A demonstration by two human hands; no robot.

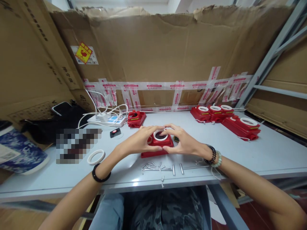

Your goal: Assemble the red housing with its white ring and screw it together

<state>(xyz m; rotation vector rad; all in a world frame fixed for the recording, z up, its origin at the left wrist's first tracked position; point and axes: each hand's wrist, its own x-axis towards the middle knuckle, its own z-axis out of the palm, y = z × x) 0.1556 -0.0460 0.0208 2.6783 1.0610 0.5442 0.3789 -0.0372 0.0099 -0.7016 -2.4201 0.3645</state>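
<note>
Tabletop (240, 150): red housing (157, 145) between left hand (137, 140) and right hand (183, 140)

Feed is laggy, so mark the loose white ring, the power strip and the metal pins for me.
white ring (96, 157), head view, its near rim.
power strip (109, 120), head view, its top face.
metal pins (153, 166), head view, middle of the pile.

Plenty staying out of sight here
Both hands are covering the red housing's (157, 147) sides; a pixelated patch (78, 145) is masking something; the blue-patterned cup (20, 151) is running off frame.

Bare forearms; black band by left hand (140, 140), beaded bracelets by right hand (184, 142).
</note>
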